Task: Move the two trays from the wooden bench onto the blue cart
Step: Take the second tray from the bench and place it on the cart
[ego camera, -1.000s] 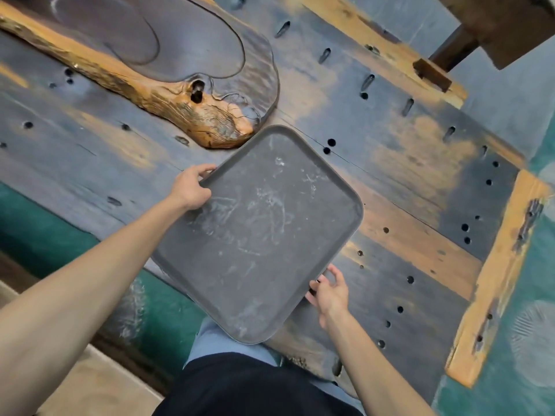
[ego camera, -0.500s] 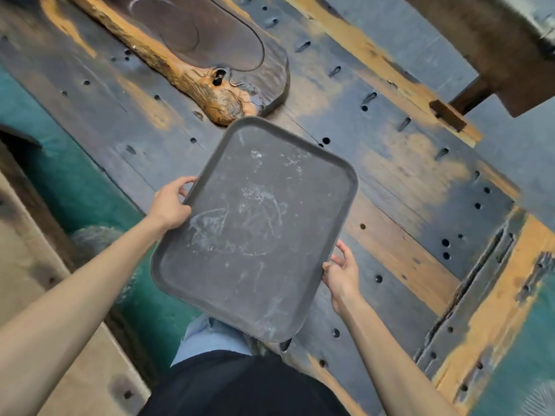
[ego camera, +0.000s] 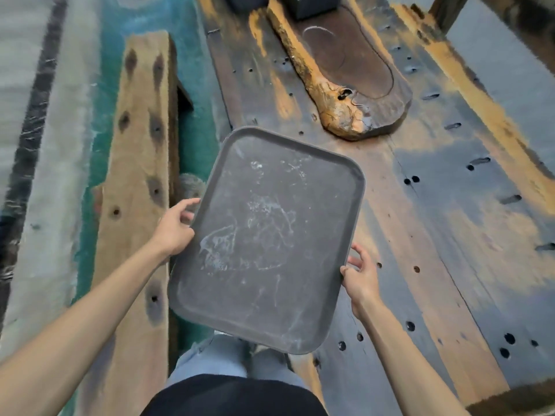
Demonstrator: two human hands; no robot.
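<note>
Grey and scuffed with pale scratches, the tray point(ego camera: 267, 238) is up in the air, held over the near edge of the dark, hole-pocked worktop point(ego camera: 450, 220) and the person's jeans. Left hand point(ego camera: 174, 228) clamps the tray's left rim, fingers curled round it, while the right hand point(ego camera: 359, 277) pinches the right rim near its lower corner, fingertips loose. Beyond the tray, a carved wooden slab point(ego camera: 351, 82) lies on the worktop.
</note>
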